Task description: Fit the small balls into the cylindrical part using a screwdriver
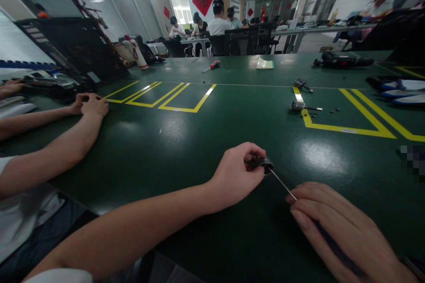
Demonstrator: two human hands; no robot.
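Two hands: left hand [234, 177], fingers pinching a dark metal part [267, 162]; right hand [345, 227], fingers closed around a screwdriver [283, 185], its shaft meeting the part beside the left fingertips.

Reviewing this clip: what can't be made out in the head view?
All in the head view:
- Tip of the rod: out of sight at the mouth of the metal part.
- Much of the metal part: covered by the left hand.
- Handle: mostly covered by the right hand.
- Anything in the co-worker's hands: blocked by those hands.
- Specks near the yellow tape: too small to identify.
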